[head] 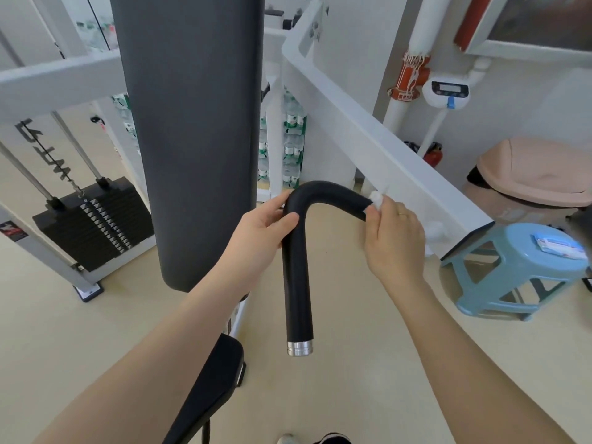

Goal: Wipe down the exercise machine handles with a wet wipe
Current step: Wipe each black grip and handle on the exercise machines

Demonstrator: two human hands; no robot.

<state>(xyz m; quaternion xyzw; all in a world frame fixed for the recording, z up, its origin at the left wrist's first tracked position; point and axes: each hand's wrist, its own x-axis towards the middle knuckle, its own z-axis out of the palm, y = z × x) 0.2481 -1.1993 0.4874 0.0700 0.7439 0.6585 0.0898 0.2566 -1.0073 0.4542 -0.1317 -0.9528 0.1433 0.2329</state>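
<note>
A black bent handle (298, 283) with a silver end cap hangs from the white machine arm (384, 149). My left hand (262, 229) grips the handle just below its bend, thumb across the front. My right hand (394, 238) pinches a small white wet wipe (375, 200) against the handle's upper end, where it meets the white arm. Most of the wipe is hidden in my fingers.
A tall dark back pad (192, 123) stands left of the handle, with the seat (211, 379) below it. A black weight stack (93, 222) sits far left. A blue stool (512, 267) carrying a wipe packet (557, 246) and a pink bin (531, 177) stand at right.
</note>
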